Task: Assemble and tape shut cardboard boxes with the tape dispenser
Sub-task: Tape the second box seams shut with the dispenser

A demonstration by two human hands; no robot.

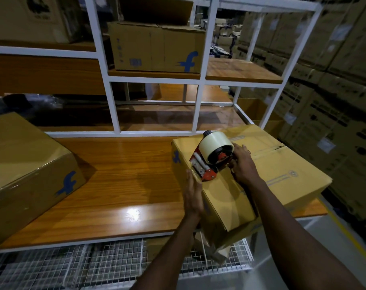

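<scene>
The right hand (243, 164) grips a tape dispenser (211, 156) atop a cardboard box (282, 170). The left hand (193, 195), fingers straight, presses flat against the box's near side, just below the dispenser.

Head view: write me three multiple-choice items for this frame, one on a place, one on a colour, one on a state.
1. Where is the tape dispenser?
A. On a shelf
B. On top of the cardboard box at the right end of the table
C. On the floor

2. What colour is the dispenser's frame?
A. Red
B. Green
C. White

3. How is the left hand?
A. Gripping the dispenser
B. Flat against the box's corner
C. Curled into a fist

Answers:
1 B: it sits on the box top, with the right hand gripping its handle.
2 A: red metal shows below the pale tape roll.
3 B: its fingers are straight and press on the cardboard.
</scene>
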